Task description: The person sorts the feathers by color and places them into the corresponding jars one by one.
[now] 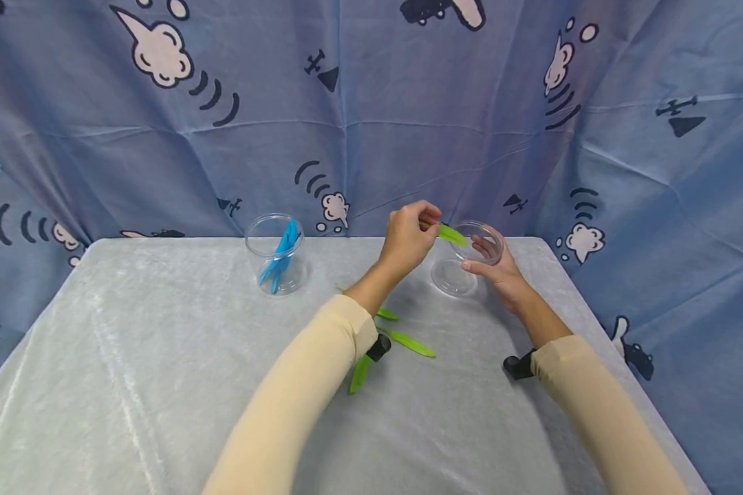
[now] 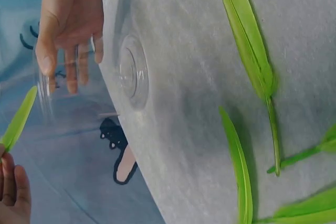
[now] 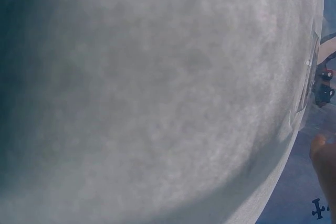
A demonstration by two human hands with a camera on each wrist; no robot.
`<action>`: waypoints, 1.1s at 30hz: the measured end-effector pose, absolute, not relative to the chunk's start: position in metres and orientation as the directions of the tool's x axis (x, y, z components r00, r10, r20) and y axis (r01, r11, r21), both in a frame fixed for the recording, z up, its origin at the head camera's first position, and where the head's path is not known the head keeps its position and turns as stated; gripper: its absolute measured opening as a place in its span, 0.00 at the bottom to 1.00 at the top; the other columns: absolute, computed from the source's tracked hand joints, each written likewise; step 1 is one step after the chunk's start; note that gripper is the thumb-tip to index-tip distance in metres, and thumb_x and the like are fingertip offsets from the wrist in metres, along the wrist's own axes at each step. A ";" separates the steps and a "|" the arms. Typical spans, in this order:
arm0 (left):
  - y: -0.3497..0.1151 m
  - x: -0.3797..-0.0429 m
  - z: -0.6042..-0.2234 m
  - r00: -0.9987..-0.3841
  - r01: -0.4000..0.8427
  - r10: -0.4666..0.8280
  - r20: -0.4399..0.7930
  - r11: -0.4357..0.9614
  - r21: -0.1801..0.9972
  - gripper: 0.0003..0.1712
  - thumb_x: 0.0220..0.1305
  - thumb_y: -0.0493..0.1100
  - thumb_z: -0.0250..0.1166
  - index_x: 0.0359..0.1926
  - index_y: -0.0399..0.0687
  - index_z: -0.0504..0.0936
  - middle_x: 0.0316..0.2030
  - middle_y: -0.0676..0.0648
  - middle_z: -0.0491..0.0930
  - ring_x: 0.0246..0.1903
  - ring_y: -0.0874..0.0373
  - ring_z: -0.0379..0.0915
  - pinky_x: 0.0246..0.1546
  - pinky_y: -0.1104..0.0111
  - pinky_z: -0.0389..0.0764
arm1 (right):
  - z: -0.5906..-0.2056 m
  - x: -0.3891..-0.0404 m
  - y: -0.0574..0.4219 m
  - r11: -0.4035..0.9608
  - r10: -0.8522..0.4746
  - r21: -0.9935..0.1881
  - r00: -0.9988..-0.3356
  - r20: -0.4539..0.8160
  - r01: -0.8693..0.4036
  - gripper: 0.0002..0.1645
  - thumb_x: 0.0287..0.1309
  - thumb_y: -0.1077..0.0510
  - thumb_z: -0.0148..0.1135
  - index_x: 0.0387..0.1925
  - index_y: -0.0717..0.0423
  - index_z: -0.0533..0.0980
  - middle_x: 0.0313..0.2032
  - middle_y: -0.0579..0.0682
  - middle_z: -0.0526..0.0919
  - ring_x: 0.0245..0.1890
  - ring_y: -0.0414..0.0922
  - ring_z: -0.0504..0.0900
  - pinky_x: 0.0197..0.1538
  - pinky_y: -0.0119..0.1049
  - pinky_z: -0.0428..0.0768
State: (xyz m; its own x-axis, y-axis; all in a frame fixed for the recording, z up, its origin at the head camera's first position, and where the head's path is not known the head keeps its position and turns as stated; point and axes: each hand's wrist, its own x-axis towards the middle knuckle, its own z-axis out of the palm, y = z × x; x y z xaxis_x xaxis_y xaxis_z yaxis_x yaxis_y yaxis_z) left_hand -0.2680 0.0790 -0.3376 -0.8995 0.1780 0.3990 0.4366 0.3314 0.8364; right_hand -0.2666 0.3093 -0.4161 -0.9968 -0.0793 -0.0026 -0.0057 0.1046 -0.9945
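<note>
My left hand (image 1: 411, 235) pinches a green feather (image 1: 452, 235), whose tip reaches over the rim of a clear plastic cup (image 1: 455, 278). In the left wrist view the held feather (image 2: 21, 116) points upward from the fingertips. My right hand (image 1: 500, 269) grips this cup near its top, thumb on the near side and fingers behind the clear wall. The cup's base is on the table. Several more green feathers (image 1: 411, 343) lie below my left forearm, partly hidden by it in the head view. The right wrist view catches only part of the right hand (image 3: 324, 161).
A second clear cup (image 1: 289, 278) with blue feathers (image 1: 278, 258) in it stands at the back left. A pale grey cloth covers the table (image 1: 130, 371). Right behind the table hangs a blue patterned curtain (image 1: 384, 89).
</note>
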 end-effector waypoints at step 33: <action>0.110 -0.258 -0.346 -0.857 0.410 0.442 0.264 0.276 0.869 0.14 0.69 0.30 0.59 0.52 0.40 0.83 0.50 0.43 0.84 0.50 0.55 0.81 0.46 0.78 0.77 | -0.417 -0.266 0.310 0.112 -0.107 -0.993 -0.994 0.018 -0.030 0.55 0.61 0.69 0.62 0.77 0.47 0.40 0.76 0.59 0.48 0.75 0.52 0.46 0.66 0.34 0.65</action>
